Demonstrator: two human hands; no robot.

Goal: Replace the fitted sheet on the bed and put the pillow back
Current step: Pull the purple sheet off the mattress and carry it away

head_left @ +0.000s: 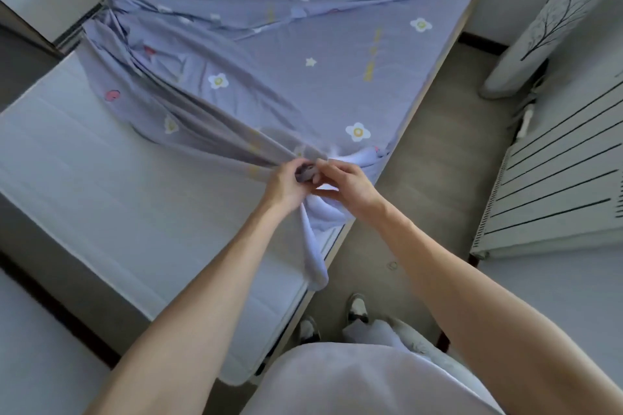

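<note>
White quilted mattress (77,158) shows bare across the left half of the bed, faint stitched bands running along it, its near corner uncovered

Lilac sheet (276,77), thin cotton by the look, printed with small white flowers, stars and red shapes. Lies as a rough triangle: far left corner bunched at the mattress edge, far right corner apparently hooked over the mattress, right edge running flat along the bed side. Deep folds fan from the far left bunch toward the hands

Left hand (286,184) grips a gathered wad of sheet, fingers curled round it. Right hand (347,178) just beside it, touching, fingertips pinching the same hem; a pale tail of fabric, inner side out, hangs below both hands over the mattress edge

Progress, judged: early to midway. New sheet is on the bed, perhaps two far corners seated, far left one uncertain. Left to do: find the near corner pocket, stretch it over the near corners, smooth the folds, return the pillow. No pillow in view

Right of the bed: beige floor (421,178), white ribbed radiator (556,185), tall white unit with a bare-tree print (553,20)
</note>
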